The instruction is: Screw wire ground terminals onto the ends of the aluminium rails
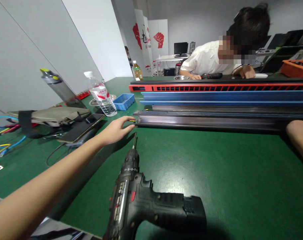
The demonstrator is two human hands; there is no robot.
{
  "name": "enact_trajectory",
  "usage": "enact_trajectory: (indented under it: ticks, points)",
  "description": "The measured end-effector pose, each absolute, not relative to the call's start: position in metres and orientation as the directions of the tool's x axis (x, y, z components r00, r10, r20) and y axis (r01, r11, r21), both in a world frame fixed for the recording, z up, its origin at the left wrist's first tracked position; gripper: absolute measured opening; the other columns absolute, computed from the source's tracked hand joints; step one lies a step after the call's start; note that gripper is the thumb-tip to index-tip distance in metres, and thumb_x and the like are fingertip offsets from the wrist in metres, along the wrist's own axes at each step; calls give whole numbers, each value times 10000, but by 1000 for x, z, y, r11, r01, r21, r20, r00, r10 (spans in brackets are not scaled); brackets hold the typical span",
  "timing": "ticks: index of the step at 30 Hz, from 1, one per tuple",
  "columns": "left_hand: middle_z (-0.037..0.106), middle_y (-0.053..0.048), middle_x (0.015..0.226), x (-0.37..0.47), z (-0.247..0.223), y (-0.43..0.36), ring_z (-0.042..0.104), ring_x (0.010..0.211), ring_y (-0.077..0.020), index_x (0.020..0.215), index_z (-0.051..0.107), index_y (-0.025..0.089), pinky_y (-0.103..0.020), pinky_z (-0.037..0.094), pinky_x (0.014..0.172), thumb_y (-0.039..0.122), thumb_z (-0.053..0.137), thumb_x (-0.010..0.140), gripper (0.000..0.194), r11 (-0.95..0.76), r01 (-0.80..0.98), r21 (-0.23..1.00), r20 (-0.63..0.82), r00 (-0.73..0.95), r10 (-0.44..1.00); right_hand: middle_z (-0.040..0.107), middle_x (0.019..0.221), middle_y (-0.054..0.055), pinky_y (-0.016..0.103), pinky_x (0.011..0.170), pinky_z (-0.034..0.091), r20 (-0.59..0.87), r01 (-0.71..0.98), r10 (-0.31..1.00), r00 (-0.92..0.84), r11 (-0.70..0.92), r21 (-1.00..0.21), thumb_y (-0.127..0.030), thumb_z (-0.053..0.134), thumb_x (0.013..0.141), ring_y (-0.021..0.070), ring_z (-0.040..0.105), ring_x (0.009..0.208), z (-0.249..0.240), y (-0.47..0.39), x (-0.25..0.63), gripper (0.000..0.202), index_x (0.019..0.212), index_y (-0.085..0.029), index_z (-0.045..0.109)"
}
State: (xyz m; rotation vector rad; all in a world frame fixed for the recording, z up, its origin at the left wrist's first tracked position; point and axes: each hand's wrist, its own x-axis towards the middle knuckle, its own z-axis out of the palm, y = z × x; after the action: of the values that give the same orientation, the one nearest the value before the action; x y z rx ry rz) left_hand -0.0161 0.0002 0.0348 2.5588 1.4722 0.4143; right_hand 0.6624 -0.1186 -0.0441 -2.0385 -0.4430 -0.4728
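Note:
A long dark metal rail (206, 122) lies across the green table. At its left end is my left hand (116, 130), thumb and fingers around the end piece, where a small yellow-green wire shows. My right hand (300, 135) is at the rail's right end, partly cut off by the frame edge, its fingers hidden. Behind this rail lie another dark rail (216, 109), a blue rail (216, 97) and a red slotted strip (203, 87). A black cordless drill (139, 200) rests on the table in front, its bit pointing toward the rail's left end.
To the left are a water bottle (101, 95), a blue tray (124, 102), a phone (83, 128), a bag (51, 115), a grey bottle (59, 87) and coloured cables (6, 146). Across the table a person in a white shirt (203, 58) leans forward. An orange bin (296, 69) stands at back right.

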Motion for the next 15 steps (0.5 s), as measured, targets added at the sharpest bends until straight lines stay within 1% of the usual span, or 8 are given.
enact_trajectory:
  ticks: [3, 5, 7, 9, 12, 15]
  points:
    - [584, -170, 1451, -21, 25, 7, 559, 1342, -307, 1402, 552, 84, -422, 391, 1202, 566, 444, 860, 733, -436, 865, 249, 135, 415, 900, 466, 1278, 281, 734, 988, 264, 380, 348, 35, 924, -487, -801, -179, 629, 596, 484, 500, 1187, -39, -118, 656, 562, 1155, -181, 569]
    - [514, -174, 1525, -21, 18, 12, 499, 1408, -307, 1448, 507, 72, -432, 353, 1229, 478, 453, 845, 729, -429, 875, 226, 106, 416, 903, 471, 1312, 285, 694, 972, 286, 341, 304, 16, 940, -491, -816, -199, 646, 607, 476, 501, 1189, -35, -119, 652, 582, 1186, -187, 590]
    - [445, -171, 1584, -19, 13, 16, 443, 1458, -306, 1479, 479, 79, -447, 327, 1242, 450, 441, 855, 726, -449, 874, 188, 80, 442, 893, 473, 1337, 291, 670, 947, 296, 320, 281, 7, 947, -497, -821, -201, 664, 591, 480, 497, 1196, -31, -119, 649, 634, 1222, -193, 599]
    - [404, -168, 1612, -15, 8, 17, 410, 1482, -305, 1496, 467, 88, -459, 311, 1248, 461, 405, 889, 714, -472, 869, 152, 56, 469, 881, 472, 1346, 312, 658, 904, 301, 303, 265, 8, 953, -507, -820, -202, 685, 564, 493, 502, 1181, -29, -119, 649, 688, 1247, -180, 611]
    - [425, -164, 1600, -10, 2, 13, 401, 1486, -299, 1491, 479, 95, -475, 303, 1246, 467, 336, 939, 680, -489, 864, 117, 48, 487, 872, 464, 1344, 344, 642, 833, 292, 302, 260, 6, 953, -524, -811, -245, 694, 577, 510, 501, 1164, -29, -119, 655, 748, 1313, -145, 604]
    - [478, -153, 1562, -8, -1, 9, 436, 1449, -304, 1458, 516, 125, -508, 351, 1205, 448, 312, 962, 626, -495, 865, 82, 72, 490, 869, 494, 1279, 353, 608, 749, 270, 332, 286, 14, 943, -546, -788, -327, 689, 626, 498, 521, 1096, -31, -116, 665, 739, 1335, -134, 617]
